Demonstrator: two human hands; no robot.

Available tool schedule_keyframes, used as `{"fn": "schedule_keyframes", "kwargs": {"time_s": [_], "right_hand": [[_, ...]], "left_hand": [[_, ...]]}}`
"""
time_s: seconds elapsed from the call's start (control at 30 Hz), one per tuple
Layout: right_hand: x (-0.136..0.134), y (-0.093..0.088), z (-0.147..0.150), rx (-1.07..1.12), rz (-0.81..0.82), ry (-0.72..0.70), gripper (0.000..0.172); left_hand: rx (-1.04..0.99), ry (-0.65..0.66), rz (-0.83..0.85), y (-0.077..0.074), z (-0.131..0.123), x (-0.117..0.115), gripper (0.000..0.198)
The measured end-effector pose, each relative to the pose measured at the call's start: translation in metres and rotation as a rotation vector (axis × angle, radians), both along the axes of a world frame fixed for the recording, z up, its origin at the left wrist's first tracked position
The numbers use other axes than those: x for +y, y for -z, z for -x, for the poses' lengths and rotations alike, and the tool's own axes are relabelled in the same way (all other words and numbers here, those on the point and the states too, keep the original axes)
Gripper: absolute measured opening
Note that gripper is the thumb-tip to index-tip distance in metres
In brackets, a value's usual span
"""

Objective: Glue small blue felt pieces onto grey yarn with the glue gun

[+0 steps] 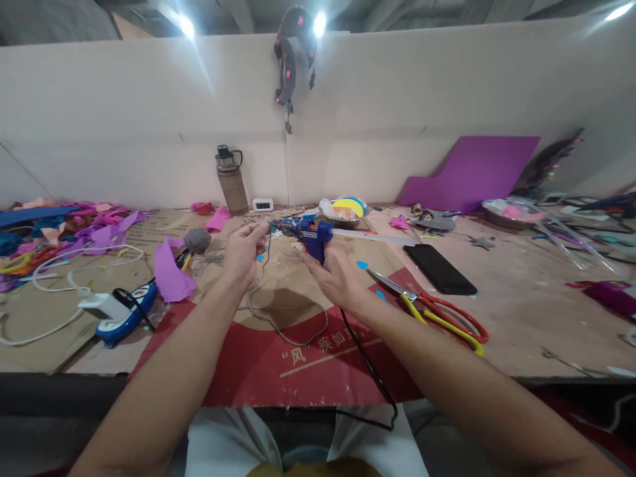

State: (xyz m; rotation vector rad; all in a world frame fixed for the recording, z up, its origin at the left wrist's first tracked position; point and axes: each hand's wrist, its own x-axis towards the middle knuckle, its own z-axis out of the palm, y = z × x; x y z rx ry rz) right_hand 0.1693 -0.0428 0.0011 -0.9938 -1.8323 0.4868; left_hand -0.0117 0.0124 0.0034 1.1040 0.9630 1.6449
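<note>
My right hand (332,270) is wrapped round the handle of a blue glue gun (314,232), whose nozzle points left. A clear glue stick (375,237) sticks out of its back end, and a black cord (365,358) hangs from it. Just left of the nozzle, the fingers of my left hand (246,250) are pinched on a small blue piece (271,227), partly hidden by the fingertips. Grey yarn (265,318) hangs from there and loops over the red and brown cardboard (238,371).
Red and yellow scissors (437,311) and a black phone (440,268) lie at the right. A grey yarn ball (197,240), felt scraps (99,232) and a blue power strip (126,315) are left. Behind stand a bottle (231,182) and a bowl (342,212).
</note>
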Motion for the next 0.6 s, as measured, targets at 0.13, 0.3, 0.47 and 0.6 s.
{"fn": "schedule_keyframes", "kwargs": {"time_s": [0.13,0.3,0.47,0.6], "right_hand": [[0.0014,0.0029,0.0012,0.012,0.006,0.001,0.03],[0.0029,0.0038,0.0014,0.024,-0.02,0.004,0.032],[0.003,0.0035,-0.001,0.037,-0.026,0.018,0.028],[0.0027,0.0034,-0.0012,0.022,-0.02,0.039,0.028]], "left_hand": [[0.046,-0.023,-0.014,-0.0002,-0.0008,-0.0011,0.02],[0.077,-0.065,-0.009,-0.0005,-0.0014,-0.0024,0.022],[0.044,-0.04,-0.006,-0.0011,-0.001,-0.002,0.02],[0.036,-0.026,-0.004,-0.0012,-0.0007,-0.0015,0.02]]}}
